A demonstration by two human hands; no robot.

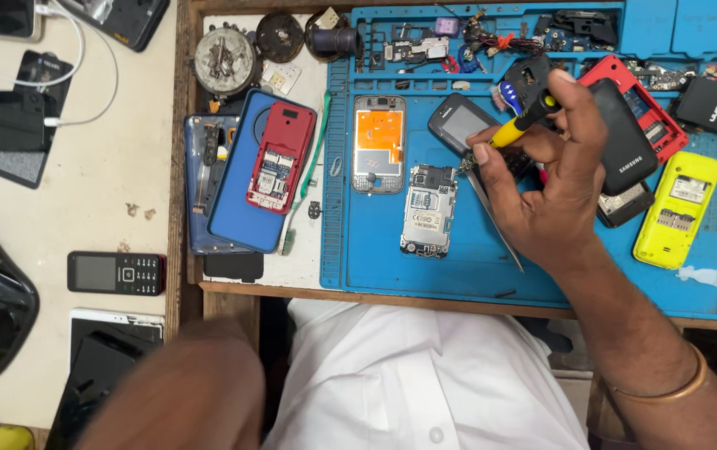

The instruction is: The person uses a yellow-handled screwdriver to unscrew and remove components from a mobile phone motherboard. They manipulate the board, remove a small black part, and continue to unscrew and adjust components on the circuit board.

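1. Right hand (pixel 554 187), at about 2 o'clock of the view, is clenched round a yellow-handled screwdriver (pixel 518 125); thumb and forefinger pinch the shaft low, tip aimed down and left. The tip itself is hidden behind the fingers, so I cannot tell what it touches.
2. Left hand (pixel 183 387), at 7 o'clock, is a blur close to the lens. Cannot tell whether it is released or grasping anything.
3. Bare phone board (pixel 427 210) lies flat on the blue work mat (pixel 375 258), at 9 o'clock of the right hand and just beside it. It looks silver-grey: metal shields, a pale label, a dark connector block at its top edge. It is not clamped.
4. A grey phone front (pixel 461 119) sits at 11 o'clock of the hand, partly under the fingers. A metal tweezer (pixel 496 225) lies slanting under the hand.
5. Risk, as judged: with nothing bracing the small parts, a slipped tip could gouge the board or skid it across the mat.
6. Risk: a freed screw could roll among the crowded parts, the yellow phone back (pixel 677 208) and the orange-screened phone (pixel 378 143), and be lost.
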